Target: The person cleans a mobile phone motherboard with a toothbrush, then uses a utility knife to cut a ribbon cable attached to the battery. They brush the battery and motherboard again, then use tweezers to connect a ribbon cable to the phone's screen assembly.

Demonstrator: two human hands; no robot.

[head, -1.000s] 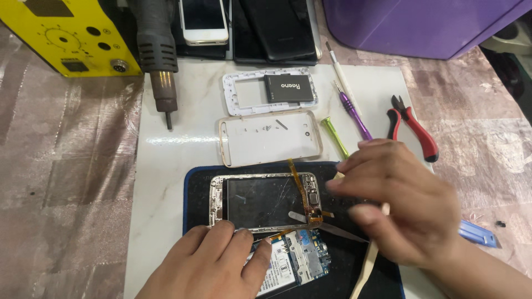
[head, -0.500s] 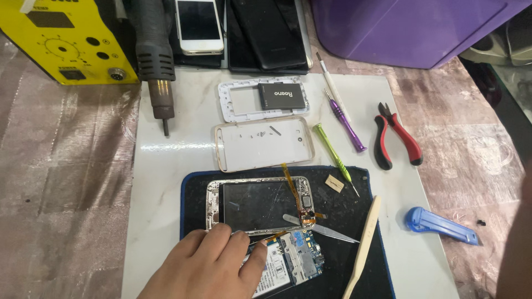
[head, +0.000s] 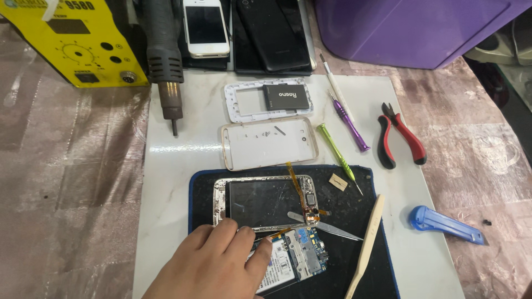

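The left hand (head: 219, 263) lies flat at the 6 o'clock edge of the view, fingers spread and gripping nothing, its fingertips pressing on the lower edge of the opened phone (head: 263, 202) and on the circuit board (head: 296, 257) just below it. The right hand is out of view, so its state cannot be told. The phone lies face-open on a dark mat (head: 354, 260) on the white counter (head: 183, 160), with an orange ribbon cable (head: 296, 185) rising from it. Tweezers (head: 327, 227) rest at the phone's 4 o'clock corner, touching the cable's end. A pale pry stick (head: 368, 243) lies at the mat's 3 o'clock side. At 12 o'clock from the phone sits a white back cover (head: 269, 143), and beyond it a white frame (head: 244, 102) holding a black battery (head: 285, 97). Green (head: 335, 155) and purple (head: 349, 122) screwdrivers lie at 2 o'clock, red-handled pliers (head: 402, 135) further right, and a blue cutter (head: 443, 224) at 3 o'clock. A heat gun (head: 163, 61) and yellow station (head: 77, 41) stand at 11 o'clock.
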